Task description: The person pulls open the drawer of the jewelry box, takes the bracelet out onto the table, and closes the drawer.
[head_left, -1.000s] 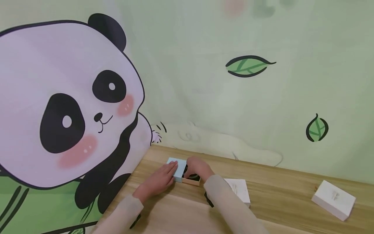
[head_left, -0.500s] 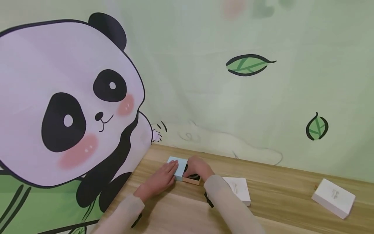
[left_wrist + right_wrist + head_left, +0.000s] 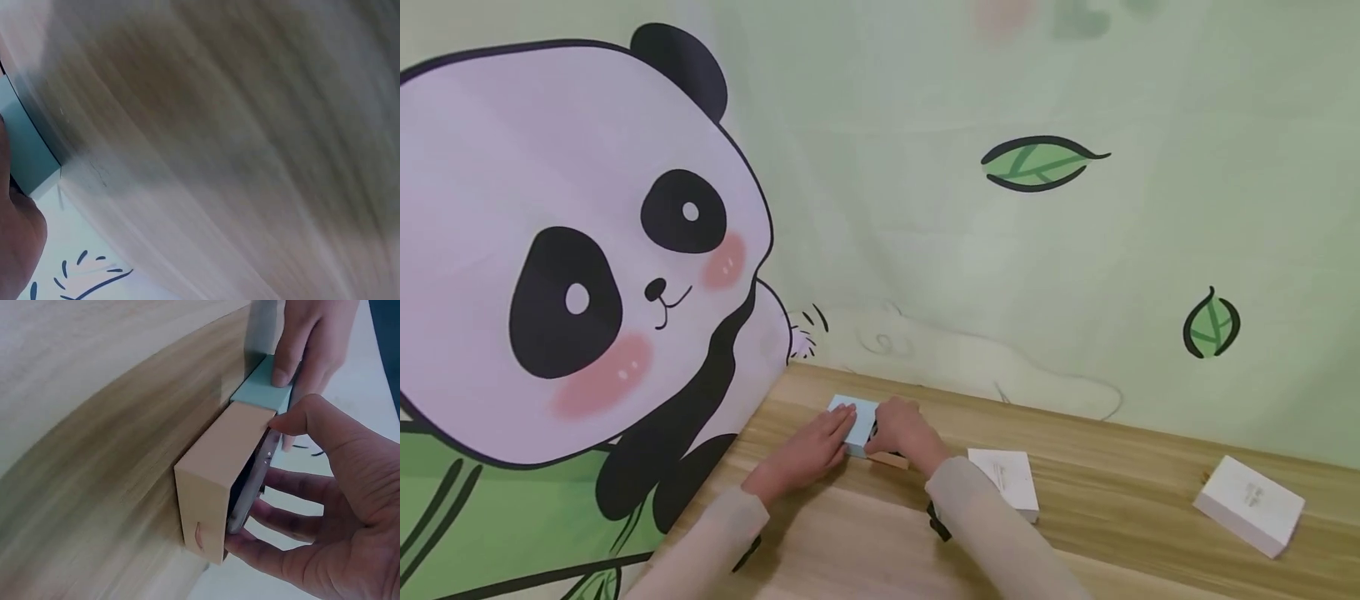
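Note:
A small box with a light blue sleeve [image 3: 856, 433] and a peach drawer tray [image 3: 222, 450], slid partly out to the right, sits on the wooden table. My left hand [image 3: 808, 446] lies across the sleeve, fingers straight on its top; in the right wrist view the thumb touches its near side. With thumb and curled fingers, my right hand [image 3: 337, 487] holds a dark flat item [image 3: 253, 481] with a greyish edge at the tray's opening. The item's kind cannot be told, and from the head view my right hand [image 3: 906, 433] hides most of it.
A white box [image 3: 1011, 483] with faint printing lies just right of my right forearm. Farther right on the wooden table [image 3: 1112, 492] is a second white box [image 3: 1251, 504]. A panda-print backdrop [image 3: 925, 208] stands behind the table.
My right hand has shifted slightly over the tray; its thumb now shows at the near edge and the dark item is more covered. My left hand stays on the sleeve.

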{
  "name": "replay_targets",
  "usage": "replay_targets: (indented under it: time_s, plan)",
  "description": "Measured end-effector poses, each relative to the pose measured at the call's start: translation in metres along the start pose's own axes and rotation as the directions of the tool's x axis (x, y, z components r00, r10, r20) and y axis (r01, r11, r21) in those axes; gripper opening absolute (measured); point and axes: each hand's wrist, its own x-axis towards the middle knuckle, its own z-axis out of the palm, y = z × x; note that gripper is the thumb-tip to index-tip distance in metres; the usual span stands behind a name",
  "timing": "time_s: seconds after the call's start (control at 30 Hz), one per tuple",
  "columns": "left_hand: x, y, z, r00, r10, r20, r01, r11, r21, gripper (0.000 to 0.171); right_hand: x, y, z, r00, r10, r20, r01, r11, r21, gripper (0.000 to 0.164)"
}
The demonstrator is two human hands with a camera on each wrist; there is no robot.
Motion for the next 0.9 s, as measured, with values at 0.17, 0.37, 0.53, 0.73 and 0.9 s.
replay_targets:
  time_s: [0.17,0.37,0.53,0.73,0.9]
  plan:
    - [-0.002,0.001,0.0,1.0,0.018,-0.016,-0.018,1.0,-0.001,0.057,-0.014,0.0,0.002,0.995,-0.072,-0.065,0.077,0.994,0.083,0.029]
    - [-0.001,-0.002,0.005,0.998,0.039,-0.039,-0.04,0.999,-0.013,0.057,-0.031,-0.002,0.001,0.988,-0.097,-0.12,0.11,0.988,0.104,0.053]
    - [0.0,-0.002,0.005,1.0,0.005,-0.004,-0.005,1.0,-0.005,0.059,-0.045,-0.01,-0.001,0.982,-0.155,-0.111,0.163,0.984,0.067,0.055]
    - [0.0,0.002,0.002,1.0,0.001,0.004,-0.001,0.999,-0.032,0.058,-0.055,-0.014,0.008,0.978,-0.168,-0.125,0.18,0.98,0.089,0.049]
    - [0.0,0.004,0.002,0.999,-0.03,0.029,0.031,0.998,-0.052,0.057,-0.06,-0.016,0.015,0.968,-0.209,-0.138,0.22,0.973,0.066,0.048]
